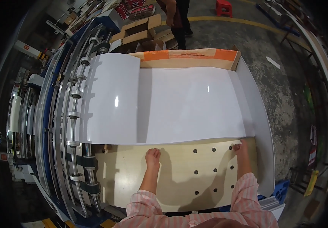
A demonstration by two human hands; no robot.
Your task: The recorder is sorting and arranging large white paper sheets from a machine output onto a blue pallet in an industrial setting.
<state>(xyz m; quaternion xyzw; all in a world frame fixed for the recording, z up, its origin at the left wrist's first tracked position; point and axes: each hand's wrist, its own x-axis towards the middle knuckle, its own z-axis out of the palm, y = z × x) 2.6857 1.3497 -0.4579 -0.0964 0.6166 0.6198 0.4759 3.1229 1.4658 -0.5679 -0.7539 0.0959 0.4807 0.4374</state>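
A glossy white sheet (pixel 112 102) comes off the machine's rollers on the left and overlaps a wide white sheet (pixel 194 106) lying on the pale board table. My left hand (pixel 153 156) hovers just on the near side of the sheets' front edge, fingers curled in and nothing seen in them. At the near right corner of the wide sheet is my right hand (pixel 239 147), its fingers bent closed, fingertips at the sheet's edge. Whether it pinches the paper cannot be made out.
Metal rollers (pixel 74 114) with rings line the left side. An upright white panel (pixel 257 125) bounds the right, and a cardboard wall (pixel 186 60) with orange bands the far side. Black round discs (pixel 215 170) dot the pale board (pixel 126 171). Beyond are an open carton (pixel 141 30), a person (pixel 177 19) and a red stool (pixel 224 8).
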